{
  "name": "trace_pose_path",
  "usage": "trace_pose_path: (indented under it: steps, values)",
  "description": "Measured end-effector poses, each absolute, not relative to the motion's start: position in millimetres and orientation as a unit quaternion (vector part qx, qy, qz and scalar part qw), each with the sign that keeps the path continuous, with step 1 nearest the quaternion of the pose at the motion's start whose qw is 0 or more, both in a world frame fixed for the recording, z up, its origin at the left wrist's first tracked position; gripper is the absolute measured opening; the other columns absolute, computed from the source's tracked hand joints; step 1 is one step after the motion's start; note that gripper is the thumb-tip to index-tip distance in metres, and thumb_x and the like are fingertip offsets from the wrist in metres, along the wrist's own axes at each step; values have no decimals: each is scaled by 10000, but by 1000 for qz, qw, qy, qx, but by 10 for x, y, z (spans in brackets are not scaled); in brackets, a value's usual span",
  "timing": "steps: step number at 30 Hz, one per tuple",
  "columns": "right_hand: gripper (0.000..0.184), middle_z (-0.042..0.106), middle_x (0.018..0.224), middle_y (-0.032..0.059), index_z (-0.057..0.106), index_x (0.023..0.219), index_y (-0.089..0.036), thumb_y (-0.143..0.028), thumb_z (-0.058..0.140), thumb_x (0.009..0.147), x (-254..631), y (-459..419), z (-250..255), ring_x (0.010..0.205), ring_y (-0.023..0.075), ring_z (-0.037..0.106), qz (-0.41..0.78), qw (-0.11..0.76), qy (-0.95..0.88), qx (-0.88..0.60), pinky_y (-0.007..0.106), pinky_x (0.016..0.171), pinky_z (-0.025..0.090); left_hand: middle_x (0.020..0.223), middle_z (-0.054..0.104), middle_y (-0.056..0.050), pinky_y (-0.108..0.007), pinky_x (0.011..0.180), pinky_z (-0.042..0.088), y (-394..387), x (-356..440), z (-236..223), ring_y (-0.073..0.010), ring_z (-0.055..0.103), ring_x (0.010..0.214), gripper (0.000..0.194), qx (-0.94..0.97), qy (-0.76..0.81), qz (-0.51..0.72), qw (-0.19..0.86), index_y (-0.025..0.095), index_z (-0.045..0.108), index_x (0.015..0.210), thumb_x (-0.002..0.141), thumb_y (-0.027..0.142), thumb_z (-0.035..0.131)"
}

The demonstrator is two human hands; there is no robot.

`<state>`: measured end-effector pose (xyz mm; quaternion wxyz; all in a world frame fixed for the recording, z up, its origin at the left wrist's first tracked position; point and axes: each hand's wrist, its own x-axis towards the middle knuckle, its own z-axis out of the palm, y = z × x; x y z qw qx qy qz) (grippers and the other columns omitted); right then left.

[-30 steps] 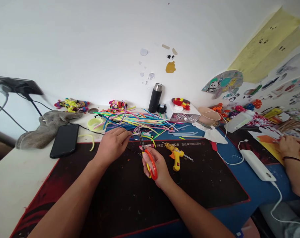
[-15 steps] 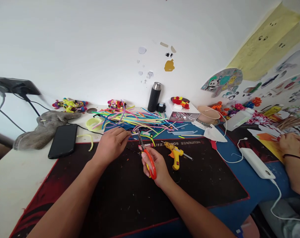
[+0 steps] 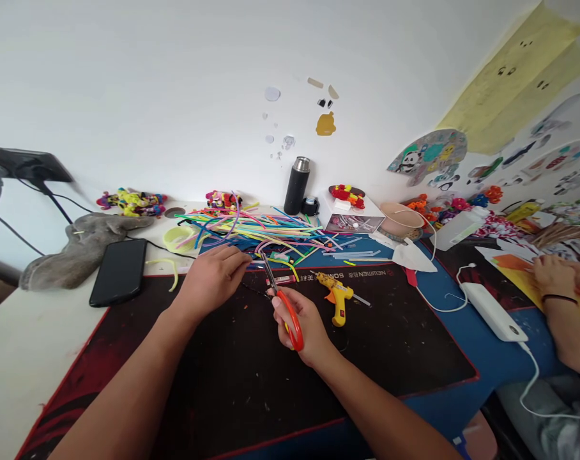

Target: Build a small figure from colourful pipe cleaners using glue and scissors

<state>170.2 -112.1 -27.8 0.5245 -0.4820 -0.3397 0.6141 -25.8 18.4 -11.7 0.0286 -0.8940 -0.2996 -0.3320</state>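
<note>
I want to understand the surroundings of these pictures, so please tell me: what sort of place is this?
Probably a shared craft workspace: colourful pipe cleaners are heaped on the desk, a yellow glue gun lies on the dark mat, and the right hand holds scissors.

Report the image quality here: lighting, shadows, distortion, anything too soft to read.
Head view: daylight-like, fairly even light, brightest on the wall; soft shadow right of the vacuum flask; wide-angle stretching, strongest at the edges, where the co-worker's hands look soft; mat lettering appears upside down; whatever the left hand pinches is too small to identify.
</note>
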Motion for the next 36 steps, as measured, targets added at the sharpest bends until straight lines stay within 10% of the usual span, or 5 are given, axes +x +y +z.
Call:
trace_pose_path:
  steps: [36]
  values:
    - [567,511,566,-114,665,992,-184,-619,901,715,1766,-1101,-70,336,32,304,699,383,-271,-540,208,374,184,973,819,-92,-356,734,480,229,-267,-234,-297,752,885,287,-914,-388,-60,-104,231,751,901,980,247,476]
